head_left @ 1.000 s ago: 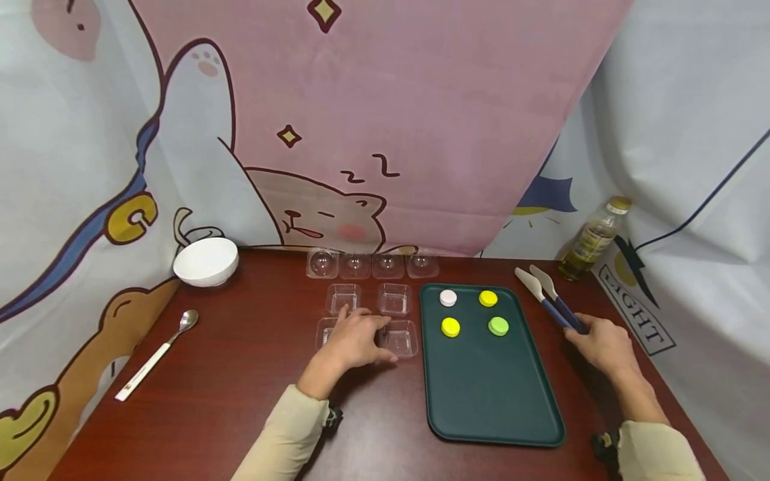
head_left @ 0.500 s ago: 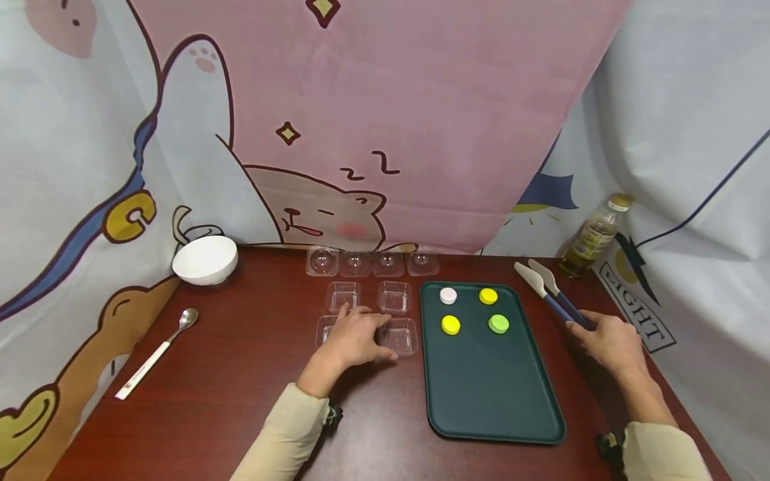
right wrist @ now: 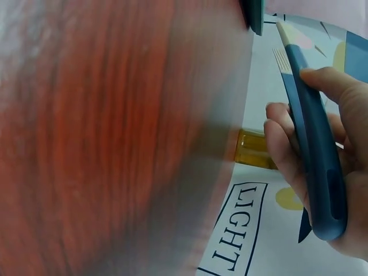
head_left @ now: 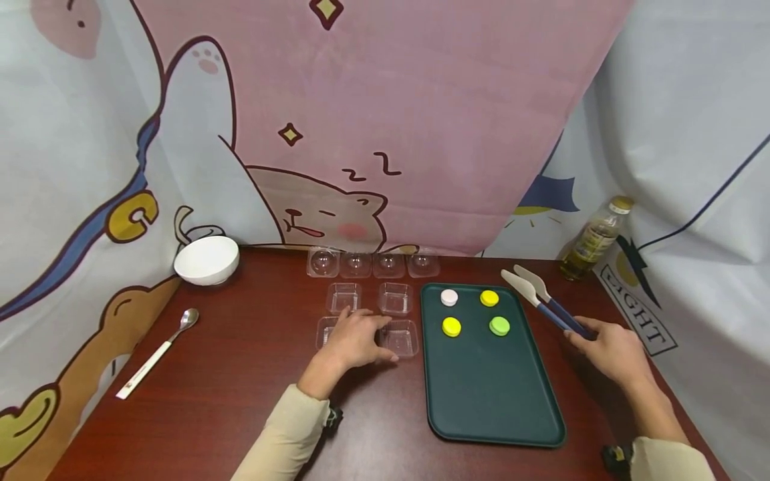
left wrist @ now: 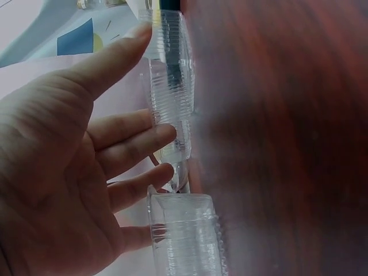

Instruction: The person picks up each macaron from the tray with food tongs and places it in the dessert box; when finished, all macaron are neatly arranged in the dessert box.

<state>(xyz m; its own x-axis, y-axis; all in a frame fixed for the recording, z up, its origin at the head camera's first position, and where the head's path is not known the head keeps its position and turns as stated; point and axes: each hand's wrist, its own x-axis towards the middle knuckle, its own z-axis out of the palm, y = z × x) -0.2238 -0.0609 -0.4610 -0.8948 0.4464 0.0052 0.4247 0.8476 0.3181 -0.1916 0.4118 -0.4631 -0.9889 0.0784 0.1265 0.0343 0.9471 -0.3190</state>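
My right hand (head_left: 616, 351) grips blue-handled tongs (head_left: 568, 316), their pale tips parted and overlapping the far right corner of the dark green tray (head_left: 481, 394) in the head view. On that tray sit a pale pink macaron (head_left: 448, 297), two yellow macarons (head_left: 451, 327) and a green macaron (head_left: 499, 326). My left hand (head_left: 355, 339) spreads over the small clear plastic boxes, fingers loosely extended. Its thumb reaches the front right box (head_left: 400, 339), partly covering the front left box (head_left: 325, 331). Two more boxes (head_left: 394, 298) stand just behind.
Several clear domed lids (head_left: 355, 265) line the table's back edge. A white bowl (head_left: 207, 261) stands back left, with a long-handled spoon (head_left: 158, 357) in front of it. A bottle of yellow oil (head_left: 591, 244) stands at the back right corner. Printed cloth (head_left: 433, 120) walls the table.
The tongs have swung left, bringing their tips over the tray's corner, while my right hand has shifted slightly right. My left hand, the boxes and the macarons stay where they were.
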